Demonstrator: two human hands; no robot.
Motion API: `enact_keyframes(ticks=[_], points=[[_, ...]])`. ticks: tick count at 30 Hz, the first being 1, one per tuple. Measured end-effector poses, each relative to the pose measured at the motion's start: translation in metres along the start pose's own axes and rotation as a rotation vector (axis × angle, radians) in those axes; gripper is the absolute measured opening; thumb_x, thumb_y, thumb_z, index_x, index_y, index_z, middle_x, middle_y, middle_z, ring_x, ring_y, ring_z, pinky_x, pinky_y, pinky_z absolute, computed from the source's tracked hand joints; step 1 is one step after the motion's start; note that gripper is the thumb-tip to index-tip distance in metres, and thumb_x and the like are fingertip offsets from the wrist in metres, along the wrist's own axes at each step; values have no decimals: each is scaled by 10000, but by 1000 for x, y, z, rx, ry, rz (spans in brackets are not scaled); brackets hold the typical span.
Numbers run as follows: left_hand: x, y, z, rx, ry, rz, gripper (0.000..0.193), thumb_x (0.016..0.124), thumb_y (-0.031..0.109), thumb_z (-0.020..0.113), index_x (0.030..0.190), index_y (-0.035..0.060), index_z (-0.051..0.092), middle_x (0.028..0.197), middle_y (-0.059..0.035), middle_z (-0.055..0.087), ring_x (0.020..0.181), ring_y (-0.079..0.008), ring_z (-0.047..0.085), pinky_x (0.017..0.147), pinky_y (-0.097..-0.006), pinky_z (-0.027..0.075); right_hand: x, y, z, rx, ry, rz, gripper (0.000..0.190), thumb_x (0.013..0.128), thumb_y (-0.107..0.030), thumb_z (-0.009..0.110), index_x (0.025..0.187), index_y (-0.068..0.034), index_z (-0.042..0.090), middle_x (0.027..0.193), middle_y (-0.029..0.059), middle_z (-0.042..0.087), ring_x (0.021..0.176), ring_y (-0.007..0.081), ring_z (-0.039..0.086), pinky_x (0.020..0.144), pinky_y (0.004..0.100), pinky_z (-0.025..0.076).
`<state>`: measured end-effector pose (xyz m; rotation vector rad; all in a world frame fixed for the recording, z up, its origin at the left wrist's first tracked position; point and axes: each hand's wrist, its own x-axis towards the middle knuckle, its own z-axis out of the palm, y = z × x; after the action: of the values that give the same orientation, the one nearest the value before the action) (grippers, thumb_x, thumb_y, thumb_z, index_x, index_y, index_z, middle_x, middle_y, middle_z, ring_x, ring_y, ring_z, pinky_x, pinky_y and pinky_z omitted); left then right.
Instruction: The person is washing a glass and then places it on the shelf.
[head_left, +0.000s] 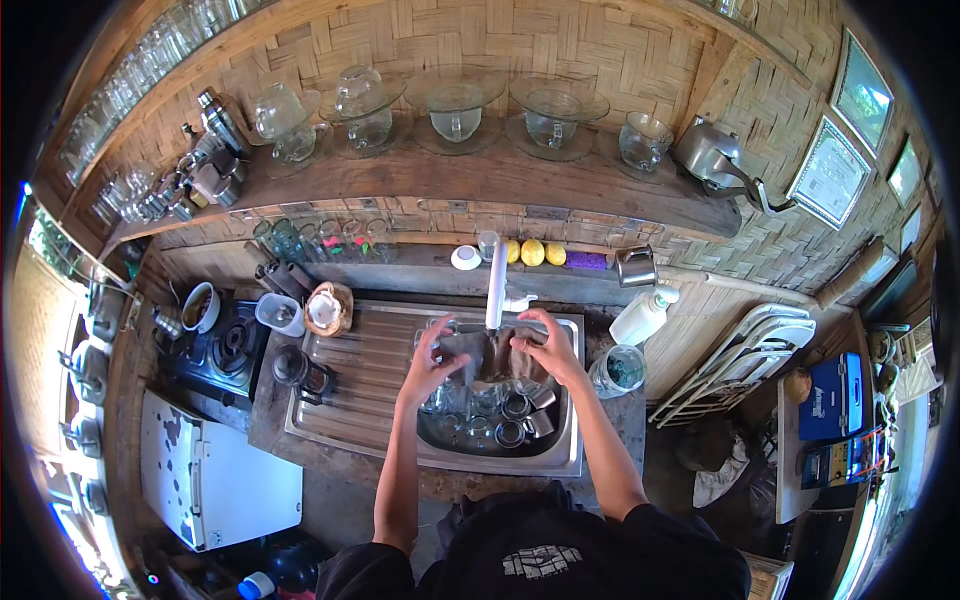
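Under the white faucet (496, 289), a wet-looking brownish-grey cloth (496, 365) is stretched between my two hands over the sink basin (540, 448). My left hand (429, 365) grips its left end between thumb and fingers. At the other end, my right hand (553, 351) pinches the cloth with fingers bent. Below it in the basin lie several clear glasses (442, 401) and several metal cups (537, 424). The cloth and my hands hide part of the basin's far side.
Left of the basin, the ribbed steel drainboard (367, 382) has a French press (301, 373) and an opened coconut (327, 309) at its edge. A pump bottle (640, 318) and a plastic tub (618, 372) stand at right. Lemons (532, 253) and a metal mug (636, 266) sit behind.
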<state>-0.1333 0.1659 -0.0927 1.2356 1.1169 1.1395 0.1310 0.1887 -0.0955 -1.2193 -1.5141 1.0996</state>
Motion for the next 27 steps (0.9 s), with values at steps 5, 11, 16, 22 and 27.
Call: enact_keyframes(ticks=[5,11,16,22,27], points=[[-3,2,-1,623,-250,360,771,627,49,881,1338,118,591,1280,-145,451,1268,-318,426,1090,-394,381,-3,17,-6,55,-102,0,389,757,-231,860,1058,-55,687,1295,150,591,1290,301,504,1033,391,406],[-8,3,-2,604,-227,290,688,627,-4,834,1275,106,629,1286,-162,442,1229,-338,485,1089,-400,400,-10,-11,-13,-54,-315,96,566,666,-262,910,1169,-110,699,1503,166,429,1403,326,404,1135,406,331],[-6,19,4,650,-156,260,581,658,14,789,1217,96,652,1232,-126,531,1157,-324,546,1038,-416,428,-9,-7,-18,-287,-362,-2,608,627,-226,900,1196,-170,694,1525,164,397,1372,360,438,1116,432,378],[-4,21,-2,879,-5,403,405,665,88,766,1067,95,721,1071,-83,664,1133,-288,578,954,-405,480,-6,-9,-9,-336,-257,-78,461,732,-203,813,1175,-160,693,1329,143,600,1152,337,614,971,402,491],[2,4,-12,703,79,534,324,692,84,755,1011,40,728,974,-97,720,987,-270,660,878,-376,522,-15,-17,-5,-408,-132,-81,350,848,-356,732,1145,-175,698,999,153,722,888,389,680,834,430,531]])
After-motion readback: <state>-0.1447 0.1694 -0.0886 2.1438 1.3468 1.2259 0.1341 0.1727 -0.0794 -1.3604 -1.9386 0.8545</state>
